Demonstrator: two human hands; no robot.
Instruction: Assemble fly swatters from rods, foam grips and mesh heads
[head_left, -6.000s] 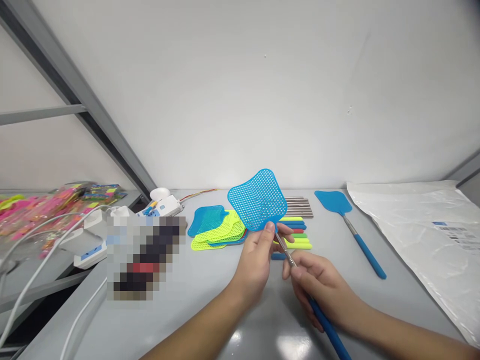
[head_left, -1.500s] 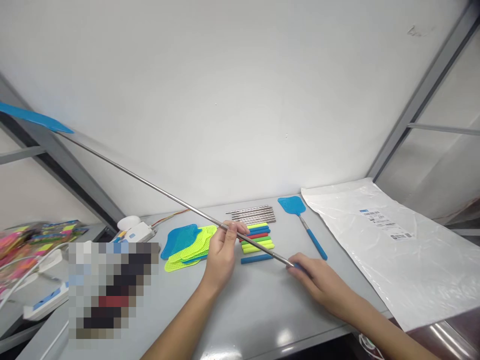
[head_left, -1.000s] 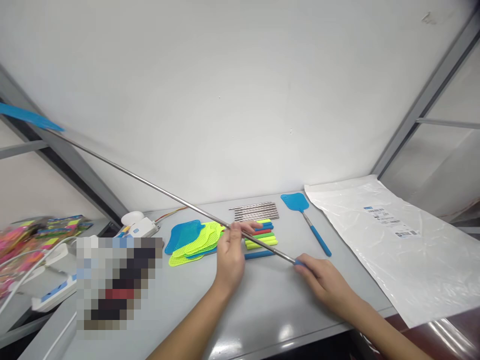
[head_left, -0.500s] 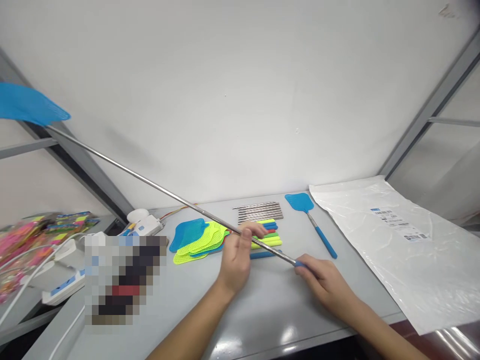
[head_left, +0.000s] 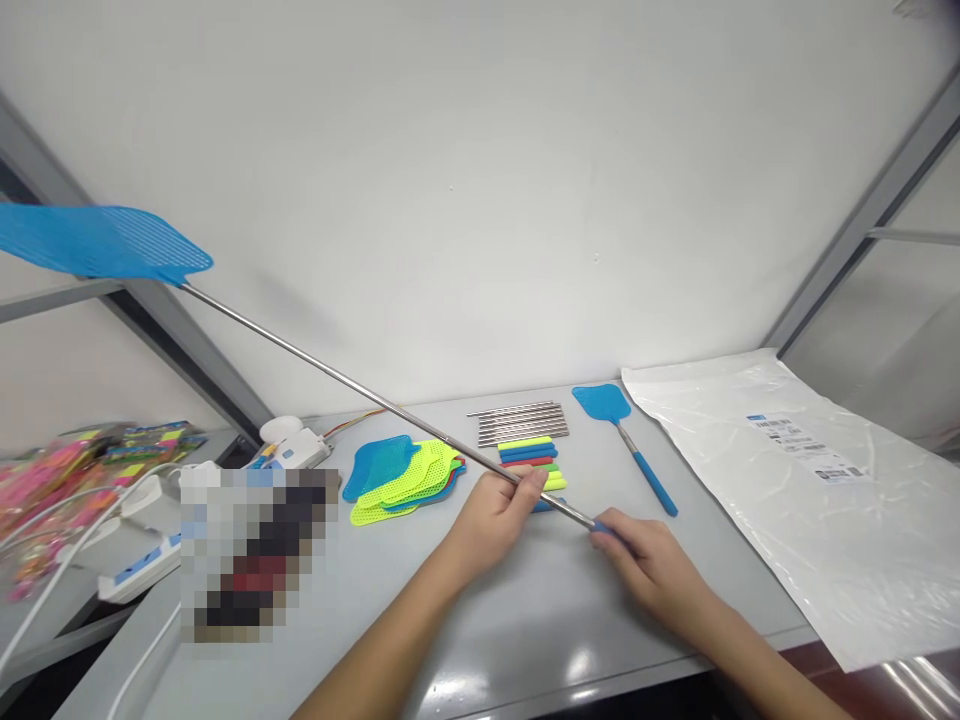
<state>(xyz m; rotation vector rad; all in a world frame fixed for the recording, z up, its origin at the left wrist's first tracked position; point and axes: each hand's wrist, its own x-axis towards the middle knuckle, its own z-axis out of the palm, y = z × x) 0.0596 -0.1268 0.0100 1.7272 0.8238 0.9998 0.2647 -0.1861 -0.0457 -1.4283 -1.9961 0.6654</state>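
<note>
A fly swatter [head_left: 315, 363] with a long metal telescopic rod slants across the view, its blue mesh head [head_left: 112, 240] up at the left. My left hand [head_left: 504, 510] is closed round the lower rod. Close by, my right hand [head_left: 649, 560] grips the blue handle, most of which its fingers hide. Behind my hands lie a pile of blue and yellow swatter heads [head_left: 412, 470], a row of coloured handles [head_left: 526, 450] partly covered by my left hand, and several bare metal rods [head_left: 523, 423]. Another blue fly swatter [head_left: 626, 440], its rod short, rests to their right.
A large white plastic sheet with a label [head_left: 810, 490] covers the table's right side. At left are power strips [head_left: 142, 568] with white cables, a blurred-out object [head_left: 259, 555] and colourful plastic packs [head_left: 75, 490]. A white wall [head_left: 487, 200] stands behind the grey table [head_left: 540, 640].
My left hand has moved down and right, nearer my right hand. The held swatter's head has come right and slightly down, and its rod looks shorter. My right hand stays on the handle.
</note>
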